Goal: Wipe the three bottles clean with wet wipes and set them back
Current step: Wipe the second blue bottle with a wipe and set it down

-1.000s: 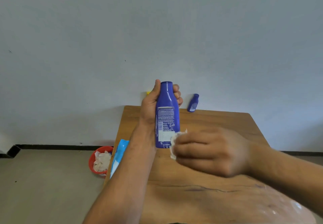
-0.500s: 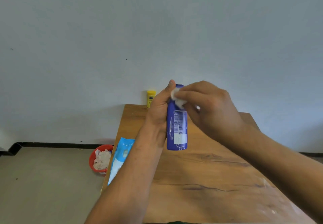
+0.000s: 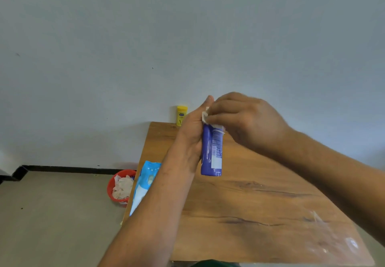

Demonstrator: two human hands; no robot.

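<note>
My left hand (image 3: 190,131) grips a tall blue bottle (image 3: 211,152) upright above the wooden table (image 3: 260,204), its white label facing me. My right hand (image 3: 243,118) pinches a white wet wipe (image 3: 205,116) against the bottle's top, covering the cap. A small yellow bottle (image 3: 181,115) stands at the table's far left corner against the wall. The small blue bottle seen earlier is hidden behind my hands.
A light blue wet wipe pack (image 3: 143,183) lies along the table's left edge. On the floor to the left sits a red bin (image 3: 116,185) holding used wipes. A pale wall rises right behind the table.
My right hand has moved the wipe from the bottle's lower body up to its cap. The bottle has turned in my left hand, and the yellow bottle has come into sight.
</note>
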